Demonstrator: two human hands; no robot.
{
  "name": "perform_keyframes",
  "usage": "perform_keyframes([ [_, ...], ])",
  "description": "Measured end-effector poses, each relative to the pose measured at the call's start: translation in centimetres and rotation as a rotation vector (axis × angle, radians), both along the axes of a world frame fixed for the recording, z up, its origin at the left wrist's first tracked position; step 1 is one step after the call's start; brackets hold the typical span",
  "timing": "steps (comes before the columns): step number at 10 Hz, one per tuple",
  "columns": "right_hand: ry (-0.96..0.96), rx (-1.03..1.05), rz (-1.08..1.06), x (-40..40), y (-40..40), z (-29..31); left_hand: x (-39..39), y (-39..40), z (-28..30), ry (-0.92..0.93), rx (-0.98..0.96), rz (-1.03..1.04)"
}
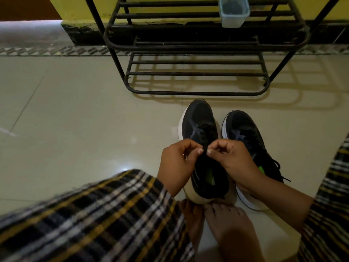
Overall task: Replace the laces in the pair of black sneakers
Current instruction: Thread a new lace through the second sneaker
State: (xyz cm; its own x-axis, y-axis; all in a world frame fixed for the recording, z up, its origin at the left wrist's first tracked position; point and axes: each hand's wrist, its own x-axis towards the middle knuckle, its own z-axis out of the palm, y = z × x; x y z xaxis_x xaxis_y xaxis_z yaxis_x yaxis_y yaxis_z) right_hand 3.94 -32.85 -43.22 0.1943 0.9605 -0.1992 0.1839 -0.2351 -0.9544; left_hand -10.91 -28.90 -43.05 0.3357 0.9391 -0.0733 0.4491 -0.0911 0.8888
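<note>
Two black sneakers with white soles stand side by side on the tiled floor, toes pointing away from me. Over the left sneaker my left hand and my right hand meet, each pinching the black lace between thumb and forefinger near the upper eyelets. The right sneaker lies partly under my right wrist, its black lace trailing loose by the heel. Green insoles show inside both shoes.
A black metal shoe rack stands just beyond the sneakers against a yellow wall, with a small clear plastic container on an upper shelf. My bare feet touch the left sneaker's heel. Plaid sleeves frame both sides.
</note>
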Motion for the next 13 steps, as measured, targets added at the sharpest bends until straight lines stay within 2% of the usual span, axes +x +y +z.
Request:
perform_keyframes([
  [1,-0.183,0.057,0.051,0.4,-0.1,-0.3,0.0,0.4,0.1,-0.05,-0.103,-0.028],
  [2,-0.627,0.219,0.109,0.7,-0.3,-0.1,0.1,0.8,0.1,-0.09,-0.171,-0.058],
  [3,-0.905,0.469,0.245,0.5,-1.2,0.4,0.2,1.1,0.2,-0.079,-0.22,-0.053],
  [4,-0.778,0.444,0.529,-0.6,-3.1,-0.3,-0.1,1.5,0.0,-0.008,-0.209,-0.018],
  [5,-0.729,0.281,0.702,-0.8,-3.6,-1.9,-0.9,2.5,0.4,0.042,-0.132,0.096],
  [7,-0.753,0.264,0.725,-1.1,-3.0,-2.6,-1.3,4.8,3.0,-0.905,-0.736,0.606],
  [8,-0.761,0.255,0.718,-1.1,-2.8,-2.8,-2.1,4.2,2.0,-0.744,-0.663,0.648],
  [9,-0.755,0.254,0.715,-1.0,-2.8,-3.0,-3.5,2.4,-0.8,0.28,-0.024,0.062],
  [10,-0.758,0.259,0.712,-1.1,-2.8,-3.1,-3.4,1.2,-1.6,0.549,0.141,-0.242],
  [11,-0.766,0.259,0.706,-1.2,-2.8,-3.2,-3.2,1.5,-0.2,0.16,0.021,0.009],
  [12,-0.763,0.255,0.688,-1.1,-2.8,-3.2,-3.0,2.2,2.1,-0.425,-0.281,0.304],
  [13,-0.782,0.255,0.684,-1.1,-2.8,-3.2,-2.7,2.7,3.9,-0.876,-0.478,0.479],
])
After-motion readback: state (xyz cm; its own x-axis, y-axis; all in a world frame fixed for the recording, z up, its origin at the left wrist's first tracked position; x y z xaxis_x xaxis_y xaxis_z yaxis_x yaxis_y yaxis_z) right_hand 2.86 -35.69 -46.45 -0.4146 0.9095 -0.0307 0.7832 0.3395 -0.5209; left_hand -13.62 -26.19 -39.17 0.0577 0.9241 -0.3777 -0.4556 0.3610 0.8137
